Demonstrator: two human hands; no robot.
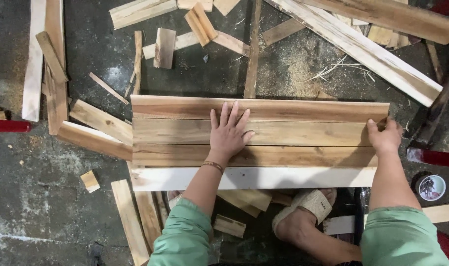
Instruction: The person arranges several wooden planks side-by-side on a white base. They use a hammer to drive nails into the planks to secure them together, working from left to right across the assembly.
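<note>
Four wooden boards point(283, 133) are laid side by side, long edges touching, at the centre of a dark concrete floor point(47, 207); the nearest one is pale, almost white. The left hand point(228, 132) is pressed flat, fingers spread, on the middle boards, gripping nothing. The right hand point(385, 135) is clasped around the boards' end at three o'clock. Offcuts point(163, 47) are scattered toward twelve and nine o'clock, a long pale plank point(362, 49) lies at one o'clock, and a sandalled foot point(305, 209) is seen at six o'clock.

raw matt wood planks point(283, 133), rough-sawn; concrete floor point(37, 212) gritty w/ sawdust.
</note>
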